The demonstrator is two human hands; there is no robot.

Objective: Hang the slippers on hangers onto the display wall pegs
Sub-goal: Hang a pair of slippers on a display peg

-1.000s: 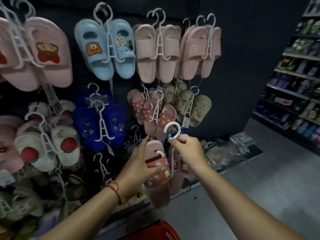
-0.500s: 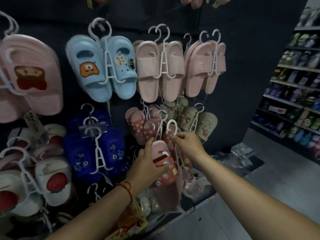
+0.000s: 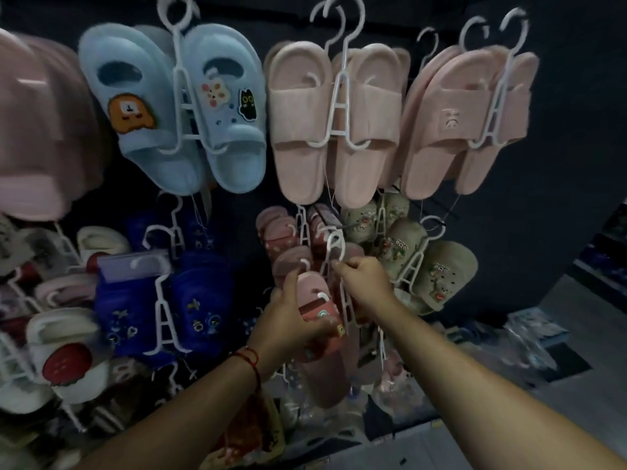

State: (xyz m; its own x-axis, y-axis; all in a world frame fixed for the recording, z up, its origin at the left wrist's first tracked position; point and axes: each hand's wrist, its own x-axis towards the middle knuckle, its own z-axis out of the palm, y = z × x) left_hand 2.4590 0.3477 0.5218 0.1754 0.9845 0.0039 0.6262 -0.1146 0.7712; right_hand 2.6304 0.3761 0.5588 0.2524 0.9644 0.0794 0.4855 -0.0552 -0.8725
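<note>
Gripping the pink slipper pair (image 3: 320, 337) from its left side, the left hand (image 3: 288, 320) wraps thumb and fingers round the upper of the front slipper; the right hand (image 3: 364, 283) pinches the stem of the white hanger (image 3: 334, 252) just below its hook, fingers curled tight. Both hands sit close together, with the pair between them; the long axis of the pair runs near vertical, toes down, hook uppermost. The hook stands directly above the right hand, which is the nearer of the two to it, and overlaps the row of small red-pink slippers (image 3: 288, 239) already hung; the peg itself cannot be made out in the dim, blurred view, so whether the hook is seated cannot be told. Judged from this, the coming move turns on the hook's height and opening relative to that peg. Beyond hang the olive slippers (image 3: 437, 276), the plain pink slides (image 3: 332, 120) and the blue slippers (image 3: 176, 106) on the dark display wall (image 3: 576, 130).
</note>
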